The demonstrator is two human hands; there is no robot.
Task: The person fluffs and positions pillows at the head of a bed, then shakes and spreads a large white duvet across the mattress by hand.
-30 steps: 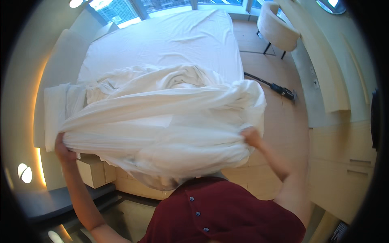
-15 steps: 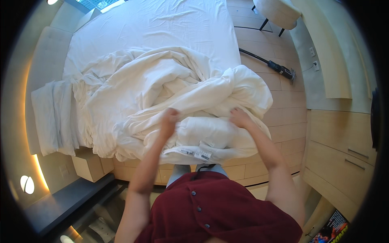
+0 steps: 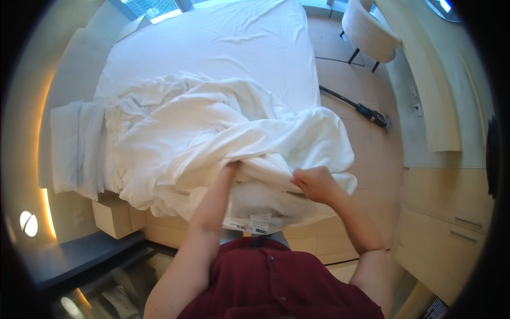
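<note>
A rumpled white duvet (image 3: 212, 127) lies bunched over the near half of the bed and hangs over its near side. My right hand (image 3: 317, 183) is closed on a fold of it near the right corner, fingers curled into the cloth. My left hand (image 3: 232, 167) grips the same fold further left; its fingertips are tucked under the fabric and hidden. Between the two hands the fold runs nearly straight. White labels (image 3: 259, 224) show on the duvet's near hanging edge, just in front of my body.
A white fitted sheet (image 3: 255, 48) covers the far mattress. Stacked pillows (image 3: 79, 149) lie at the left by the headboard (image 3: 66, 85). A black stick vacuum (image 3: 366, 112) rests on the floor at the right, near a pale chair (image 3: 369, 34). Drawers (image 3: 441, 207) stand at right, a bedside box (image 3: 117, 215) at left.
My right hand has moved nearer my body and closed on the duvet. My left hand has slipped under the fold. The upper layer has been drawn toward me, and my view has shifted slightly.
</note>
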